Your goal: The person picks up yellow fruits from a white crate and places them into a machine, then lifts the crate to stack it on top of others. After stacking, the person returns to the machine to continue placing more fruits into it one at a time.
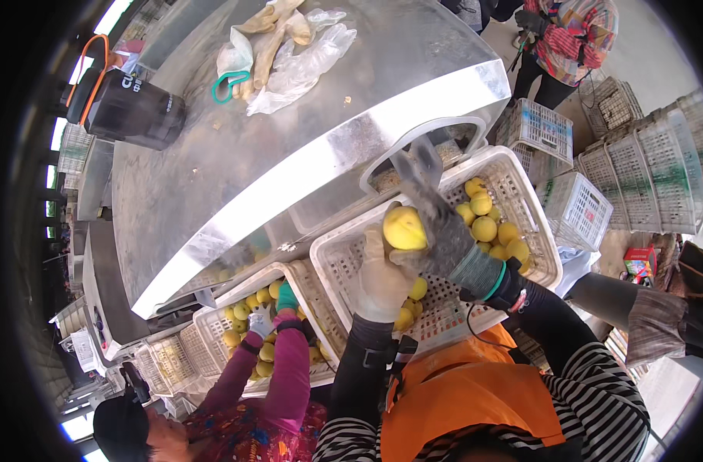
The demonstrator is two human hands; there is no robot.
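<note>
A yellow peach (404,228) rests in my left hand (384,275), which wears a pale beige glove and is closed around it. Just right of the peach is my right hand (442,235) in a dark grey glove. Its fingers stretch upward past the fruit, slightly blurred, and I see nothing held in them. Both hands are above a white perforated crate (326,254). More yellow peaches (484,229) lie along the crate's right side, and a few others (407,314) sit partly under my left hand.
A large metal table (290,146) with a bright curved rim stands ahead, carrying a black jug (139,112), used gloves (270,42) and a plastic bag (309,69). At left, a co-worker's gloved hands (260,322) reach into another peach crate (213,323). Stacked crates (636,177) stand at right.
</note>
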